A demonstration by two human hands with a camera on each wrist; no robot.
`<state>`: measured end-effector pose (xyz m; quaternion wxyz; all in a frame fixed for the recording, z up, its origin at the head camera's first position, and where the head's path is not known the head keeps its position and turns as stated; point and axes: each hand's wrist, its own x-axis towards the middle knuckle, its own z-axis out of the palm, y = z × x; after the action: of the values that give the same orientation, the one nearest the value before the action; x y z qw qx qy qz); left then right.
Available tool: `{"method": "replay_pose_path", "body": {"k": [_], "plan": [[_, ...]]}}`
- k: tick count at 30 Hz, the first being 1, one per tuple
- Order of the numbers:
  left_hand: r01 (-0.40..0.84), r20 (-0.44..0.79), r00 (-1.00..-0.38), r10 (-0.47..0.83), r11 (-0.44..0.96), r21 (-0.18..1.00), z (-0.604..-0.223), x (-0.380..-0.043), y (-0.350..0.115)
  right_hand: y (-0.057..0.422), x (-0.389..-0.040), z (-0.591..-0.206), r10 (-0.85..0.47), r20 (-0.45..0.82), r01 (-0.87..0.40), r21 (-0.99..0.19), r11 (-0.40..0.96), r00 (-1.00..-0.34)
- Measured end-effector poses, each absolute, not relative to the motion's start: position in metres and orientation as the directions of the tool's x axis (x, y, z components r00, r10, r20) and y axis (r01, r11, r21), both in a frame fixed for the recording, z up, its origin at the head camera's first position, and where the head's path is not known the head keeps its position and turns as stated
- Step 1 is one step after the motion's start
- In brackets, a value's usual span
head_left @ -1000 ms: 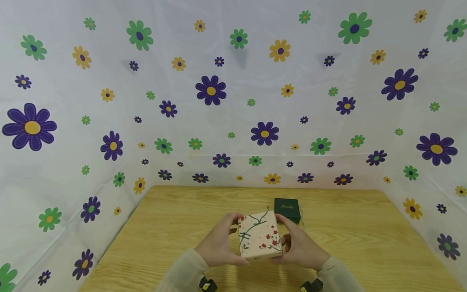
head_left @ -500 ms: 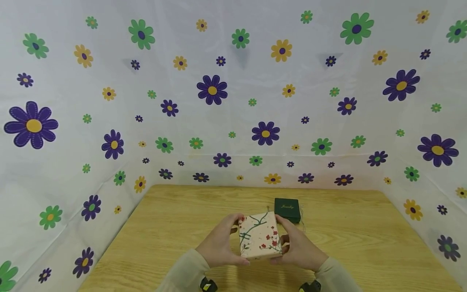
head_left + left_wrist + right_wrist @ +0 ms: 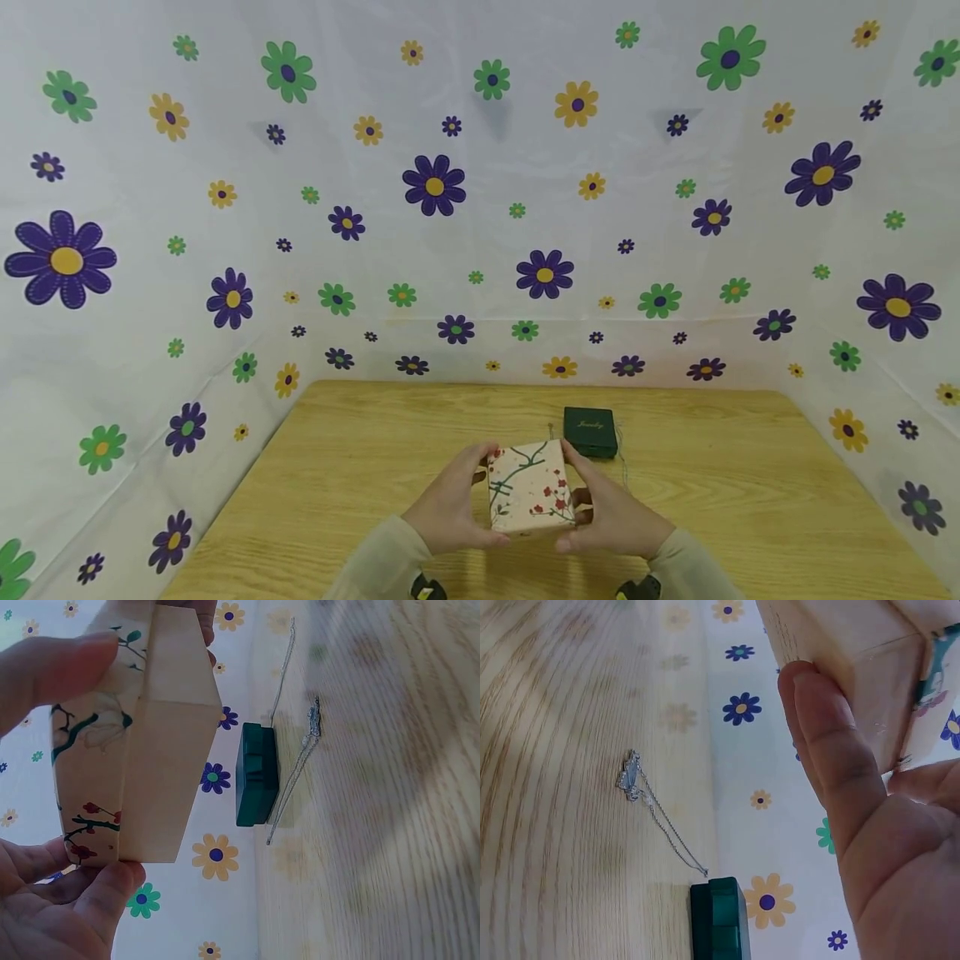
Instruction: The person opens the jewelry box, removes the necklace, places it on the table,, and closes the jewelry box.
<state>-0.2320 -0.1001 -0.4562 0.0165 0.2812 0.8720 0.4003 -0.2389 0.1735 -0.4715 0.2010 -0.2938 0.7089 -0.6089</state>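
Observation:
A square cream gift box (image 3: 529, 492), printed with red blossoms and green branches, is held above the table between both hands. My left hand (image 3: 448, 510) grips its left side, with a thumb on the near face and fingers (image 3: 109, 896) at the side. My right hand (image 3: 617, 515) holds the right side; two of its fingers (image 3: 829, 727) lie against the plain base. The patterned lid sits over that base, as the left wrist view shows. What the box contains is hidden.
Behind the held box, a small dark green jewelry box (image 3: 590, 430) lies on the wooden table (image 3: 360, 433). A silver chain with a pendant (image 3: 632, 778) lies on one side of it, another thin chain (image 3: 283, 671) on the other. White flowered sheets surround the table.
The cream box has shifted slightly toward me and to the left, and both hands have moved with it. The green box and chains have stayed put.

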Motion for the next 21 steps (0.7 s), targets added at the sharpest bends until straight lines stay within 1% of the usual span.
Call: {"method": "replay_pose_path", "body": {"k": [2,7,13,17,21], "plan": [[0.479,0.201,-0.843,0.500,0.527,0.702,-0.457,-0.232,-0.101,0.173,-0.239,-0.471,-0.669,0.069,-0.151,-0.986,0.066,-0.740],[0.463,0.197,-0.849,0.490,0.513,0.723,-0.460,-0.230,-0.102,0.173,-0.238,-0.472,-0.645,0.070,-0.145,-0.987,0.063,-0.761],[0.382,0.148,-0.855,0.496,0.410,0.828,-0.465,-0.228,-0.103,0.172,-0.237,-0.474,-0.642,0.066,-0.129,-0.990,0.052,-0.764],[0.395,0.169,-0.845,0.508,0.378,0.837,-0.467,-0.228,-0.103,0.170,-0.237,-0.475,-0.643,0.052,-0.108,-0.993,0.047,-0.764],[0.378,0.164,-0.846,0.507,0.354,0.855,-0.469,-0.229,-0.104,0.168,-0.237,-0.477,-0.636,0.052,-0.107,-0.993,0.048,-0.770]]}}
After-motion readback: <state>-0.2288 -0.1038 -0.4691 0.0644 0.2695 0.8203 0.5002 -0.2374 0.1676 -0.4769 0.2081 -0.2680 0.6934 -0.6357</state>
